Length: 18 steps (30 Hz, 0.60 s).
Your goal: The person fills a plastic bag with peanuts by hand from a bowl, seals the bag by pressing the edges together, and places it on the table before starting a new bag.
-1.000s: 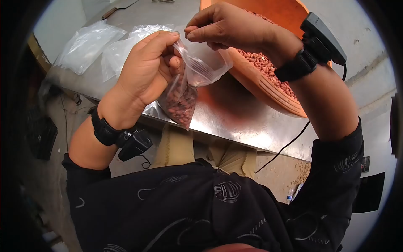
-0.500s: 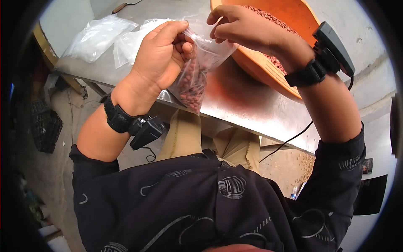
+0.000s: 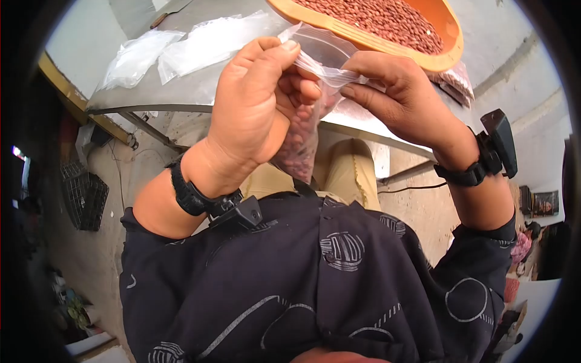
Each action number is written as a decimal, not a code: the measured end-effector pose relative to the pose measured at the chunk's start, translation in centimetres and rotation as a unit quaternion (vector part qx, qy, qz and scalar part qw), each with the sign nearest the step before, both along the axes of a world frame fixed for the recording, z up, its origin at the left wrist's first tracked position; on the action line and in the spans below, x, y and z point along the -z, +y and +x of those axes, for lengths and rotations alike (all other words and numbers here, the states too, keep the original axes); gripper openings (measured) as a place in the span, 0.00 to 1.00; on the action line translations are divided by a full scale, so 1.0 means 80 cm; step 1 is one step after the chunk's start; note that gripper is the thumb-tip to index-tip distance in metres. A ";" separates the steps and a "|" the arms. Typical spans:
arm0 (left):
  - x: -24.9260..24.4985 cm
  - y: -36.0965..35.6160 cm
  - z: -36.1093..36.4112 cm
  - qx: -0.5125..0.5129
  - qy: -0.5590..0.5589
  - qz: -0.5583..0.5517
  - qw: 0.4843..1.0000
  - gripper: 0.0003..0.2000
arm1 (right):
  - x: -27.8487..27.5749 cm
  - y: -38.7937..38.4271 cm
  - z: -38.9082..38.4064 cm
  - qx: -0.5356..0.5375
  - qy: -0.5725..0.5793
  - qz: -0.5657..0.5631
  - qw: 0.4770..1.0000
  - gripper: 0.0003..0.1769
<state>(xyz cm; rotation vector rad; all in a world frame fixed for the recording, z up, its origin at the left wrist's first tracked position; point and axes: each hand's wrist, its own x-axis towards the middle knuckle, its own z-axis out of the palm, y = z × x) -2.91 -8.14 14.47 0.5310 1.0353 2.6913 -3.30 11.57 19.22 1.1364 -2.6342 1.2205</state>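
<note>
A clear plastic bag (image 3: 299, 136) hangs between my hands, its lower part filled with red-brown nuts or beans. My left hand (image 3: 260, 91) pinches the bag's top edge between thumb and fingers on the left. On the right, the thumb and fingers of my right hand (image 3: 387, 91) are closed on the other side of the bag's mouth. The bag's mouth shows as a loop of clear film above the fingers. Just beyond my right hand sits an orange basin (image 3: 363, 41) holding many loose red-brown pieces (image 3: 387, 21).
Flat clear bags (image 3: 209, 42) lie on the metal table (image 3: 193, 94) at the back left, with a tool handle (image 3: 158, 21) beyond. Filled packets (image 3: 457, 81) rest right of the basin. A black crate (image 3: 88, 196) stands on the floor at left.
My right hand has come down from above the bag and taken hold of its mouth. The bag and my left hand have shifted right in the view, and the basin shows more fully.
</note>
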 end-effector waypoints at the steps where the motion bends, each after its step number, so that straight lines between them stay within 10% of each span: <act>1: -0.002 0.008 -0.002 0.013 -0.040 -0.005 0.999 0.06 | 0.005 0.010 -0.006 0.003 -0.029 -0.030 0.999 0.07; 10: -0.014 0.033 -0.009 0.156 -0.125 -0.025 0.980 0.05 | -0.043 0.054 0.030 0.098 0.072 0.075 0.990 0.06; 18: 0.099 0.036 -0.031 0.155 -0.037 -0.328 0.931 0.08 | 0.059 0.105 0.078 0.042 0.075 0.133 0.987 0.09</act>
